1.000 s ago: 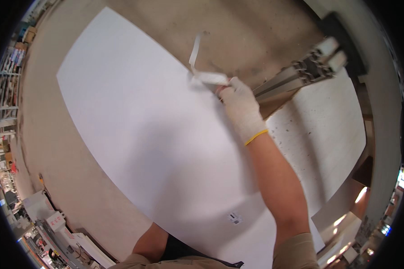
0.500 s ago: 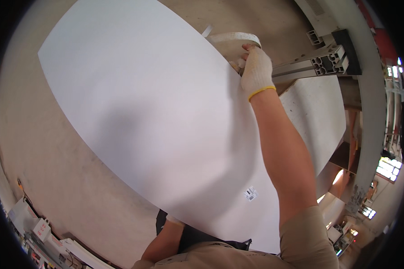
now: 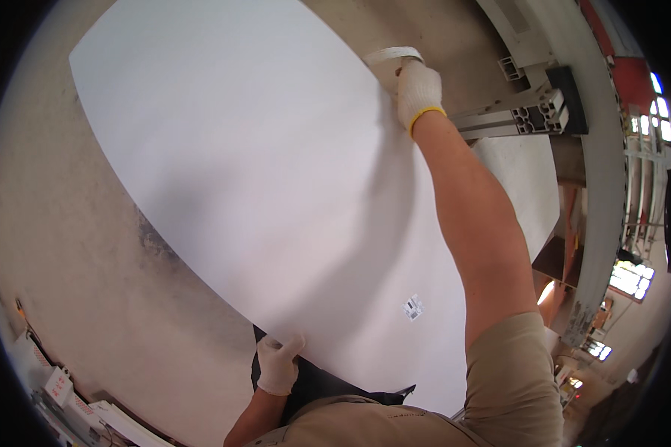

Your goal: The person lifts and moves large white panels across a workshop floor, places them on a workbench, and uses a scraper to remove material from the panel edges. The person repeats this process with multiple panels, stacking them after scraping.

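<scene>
A large white panel (image 3: 261, 186) lies slantwise in front of me, with a small printed label (image 3: 413, 307) near its lower right. My left hand (image 3: 278, 363), in a white knit glove, is closed on the panel's near edge, thumb on top; its other fingers are partly hidden. At the panel's far right edge, my right hand (image 3: 419, 93), in a white glove with a yellow cuff, is closed around the end of a curved white strip (image 3: 392, 53). The glove hides part of that grip. My right forearm reaches across the panel's right side.
A metal profile rail (image 3: 499, 119) with a hollow cut end stands right of my right hand. Another pale sheet (image 3: 525, 179) lies below it. A long grey beam (image 3: 604, 186) runs down the right side. White equipment (image 3: 60, 387) stands at lower left.
My left hand has come up into view and onto the panel's near edge. My right hand has shifted slightly away and left, along with the strip.
</scene>
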`<state>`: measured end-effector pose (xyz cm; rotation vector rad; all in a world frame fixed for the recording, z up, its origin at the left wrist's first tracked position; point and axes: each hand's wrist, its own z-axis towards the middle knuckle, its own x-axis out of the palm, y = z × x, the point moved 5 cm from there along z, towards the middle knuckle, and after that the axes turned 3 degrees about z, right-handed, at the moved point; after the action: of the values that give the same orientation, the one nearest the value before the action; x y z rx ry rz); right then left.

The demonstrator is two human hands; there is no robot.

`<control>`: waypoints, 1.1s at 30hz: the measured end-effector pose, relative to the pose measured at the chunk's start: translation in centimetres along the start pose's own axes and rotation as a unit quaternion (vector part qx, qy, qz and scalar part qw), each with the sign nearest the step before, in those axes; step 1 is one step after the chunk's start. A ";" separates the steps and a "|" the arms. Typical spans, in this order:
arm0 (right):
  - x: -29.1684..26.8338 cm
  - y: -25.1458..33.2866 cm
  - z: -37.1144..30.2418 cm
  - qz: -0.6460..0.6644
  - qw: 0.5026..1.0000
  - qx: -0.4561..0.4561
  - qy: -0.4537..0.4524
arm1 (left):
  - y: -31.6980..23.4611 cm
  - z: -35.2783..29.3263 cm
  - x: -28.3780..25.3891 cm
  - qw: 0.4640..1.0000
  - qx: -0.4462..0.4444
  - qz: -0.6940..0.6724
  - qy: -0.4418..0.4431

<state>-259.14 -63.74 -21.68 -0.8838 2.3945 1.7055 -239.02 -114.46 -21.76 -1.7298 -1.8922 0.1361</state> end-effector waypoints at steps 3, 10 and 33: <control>0.2 0.5 -0.2 0.066 0.997 0.029 -0.016 | -0.9 0.3 -1.3 0.998 -0.033 0.024 0.048; -0.5 0.3 -1.2 0.133 0.984 0.115 -0.011 | -17.3 1.7 2.3 0.802 0.255 0.539 -0.032; -5.7 -7.5 18.7 -0.698 0.660 -0.275 -0.045 | -22.2 21.1 39.5 0.434 0.319 0.817 0.205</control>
<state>-255.64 -46.43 -33.03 -1.8472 0.4102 1.4610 -268.64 -74.57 -16.46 -1.9388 0.7364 0.8648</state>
